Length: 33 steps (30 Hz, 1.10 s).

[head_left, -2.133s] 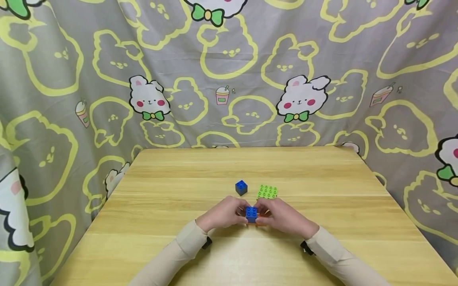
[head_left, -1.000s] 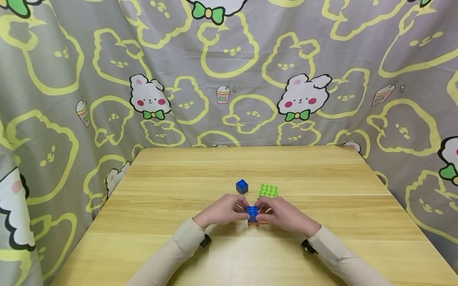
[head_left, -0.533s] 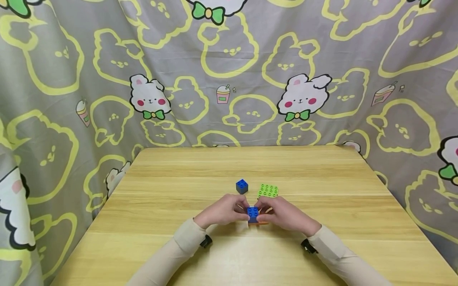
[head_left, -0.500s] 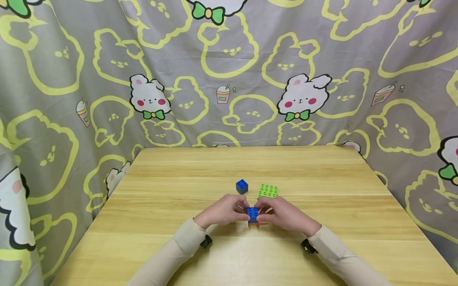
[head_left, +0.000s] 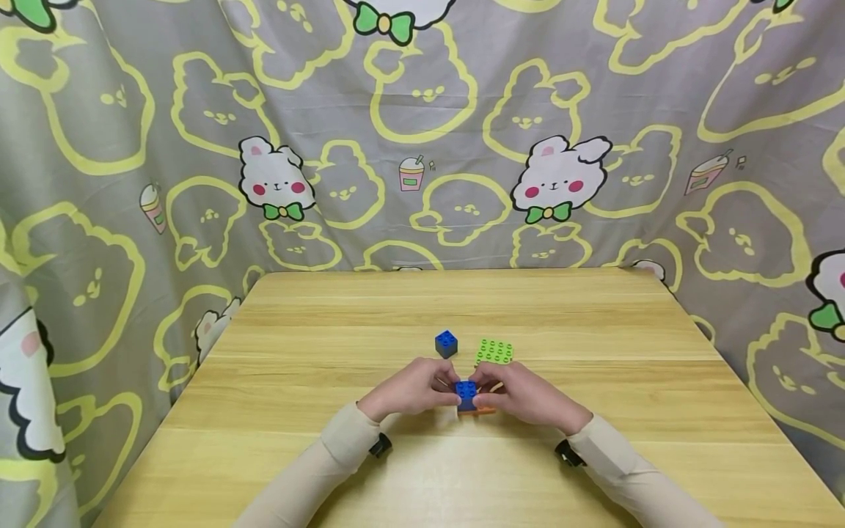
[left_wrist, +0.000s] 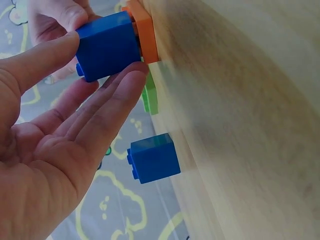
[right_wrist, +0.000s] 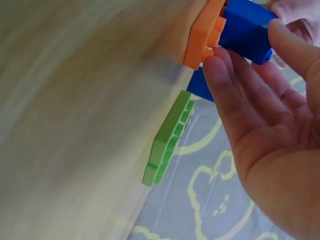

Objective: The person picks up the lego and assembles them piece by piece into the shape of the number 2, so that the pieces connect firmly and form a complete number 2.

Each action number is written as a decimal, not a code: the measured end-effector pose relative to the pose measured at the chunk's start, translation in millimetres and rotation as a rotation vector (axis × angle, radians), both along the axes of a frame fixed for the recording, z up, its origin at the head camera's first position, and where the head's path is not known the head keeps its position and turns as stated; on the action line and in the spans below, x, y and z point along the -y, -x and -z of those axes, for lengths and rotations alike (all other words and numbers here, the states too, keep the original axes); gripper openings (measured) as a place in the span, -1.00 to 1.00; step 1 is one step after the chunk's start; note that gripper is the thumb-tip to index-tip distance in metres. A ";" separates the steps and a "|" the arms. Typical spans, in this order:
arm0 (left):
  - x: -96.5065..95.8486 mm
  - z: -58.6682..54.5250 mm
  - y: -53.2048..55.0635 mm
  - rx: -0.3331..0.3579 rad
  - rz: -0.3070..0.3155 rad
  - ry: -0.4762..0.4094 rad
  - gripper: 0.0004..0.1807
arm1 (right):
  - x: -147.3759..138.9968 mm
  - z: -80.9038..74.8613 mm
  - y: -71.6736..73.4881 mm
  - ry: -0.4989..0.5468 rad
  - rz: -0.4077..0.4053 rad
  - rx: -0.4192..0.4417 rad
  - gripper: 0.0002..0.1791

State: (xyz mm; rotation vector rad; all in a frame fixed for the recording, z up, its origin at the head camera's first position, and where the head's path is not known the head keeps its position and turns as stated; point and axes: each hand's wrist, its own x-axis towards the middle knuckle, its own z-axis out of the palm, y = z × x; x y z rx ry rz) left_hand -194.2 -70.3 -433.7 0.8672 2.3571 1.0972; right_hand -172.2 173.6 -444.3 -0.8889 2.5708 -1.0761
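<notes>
Barely a thing has moved since two seconds ago: my left wrist sits a tiny bit farther out to the left, and the rest looks about the same. My left hand (head_left: 416, 389) pinches a blue block (head_left: 466, 396), with the thumb near me and the fingers on the far side. My right hand (head_left: 528, 394) holds the same block from the other side, thumb near me too. So both hands are gripping one block, and its bumps point up.

Under the block is a flat orange plate (right_wrist: 201, 35), lying on the table (head_left: 422, 473). It sticks out to the right of the block, and some of its bumps show there. My fingers get in the way, so I can't quite tell if the block is pushed all the way down.

Just past my hands is another blue block (head_left: 446, 344), standing on the table with a corner turned toward me. To the right of it lies a green plate (head_left: 495, 352), bumps up, with its near edge partly behind my right hand.

I have light sleeves (head_left: 300, 469), and a black thing (head_left: 380, 445) shows under each wrist. Behind the table hangs a gray curtain (head_left: 475, 139) with bunny faces, green bows and pink cups.
</notes>
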 end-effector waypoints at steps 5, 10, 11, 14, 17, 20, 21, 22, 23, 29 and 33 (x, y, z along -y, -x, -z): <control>-0.9 -1.0 -1.0 0.011 -0.004 -0.005 -0.86 | -0.6 0.6 1.1 0.009 -0.009 -0.003 -0.83; -1.1 -2.0 -1.6 0.009 -0.005 -0.002 -0.86 | -0.6 0.6 1.9 0.012 -0.004 0.002 -0.83; -1.1 -2.0 -1.6 0.010 -0.007 0.000 -0.86 | -0.5 0.4 1.8 0.011 -0.004 0.001 -0.83; -1.0 -2.1 -1.4 0.014 -0.010 0.005 -0.87 | 0.0 -0.5 1.1 0.006 -0.001 -0.001 -0.83; -1.0 -2.2 -1.7 0.020 -0.010 0.001 -0.87 | 0.6 -1.5 0.3 0.001 0.000 -0.001 -0.83; -1.2 -1.6 -1.9 0.020 -0.004 -0.003 -0.86 | 1.0 -2.4 -0.3 0.004 -0.001 0.004 -0.84; -1.3 -1.4 -2.0 0.020 -0.004 -0.002 -0.86 | 1.1 -2.5 -0.4 0.005 -0.001 0.006 -0.84; -1.4 -1.2 -2.0 0.018 -0.003 -0.001 -0.86 | 1.1 -2.6 -0.4 0.007 -0.001 0.008 -0.84; -1.5 -1.1 -2.0 0.017 -0.004 0.000 -0.86 | 1.2 -2.6 -0.5 0.008 0.000 0.010 -0.84; -2.3 -1.1 -2.3 0.011 -0.011 0.004 -0.87 | 1.3 -2.3 0.0 0.008 0.007 0.012 -0.83; -2.4 -1.1 -2.7 0.010 -0.013 0.007 -0.86 | 1.7 -2.0 0.3 0.000 0.003 0.002 -0.85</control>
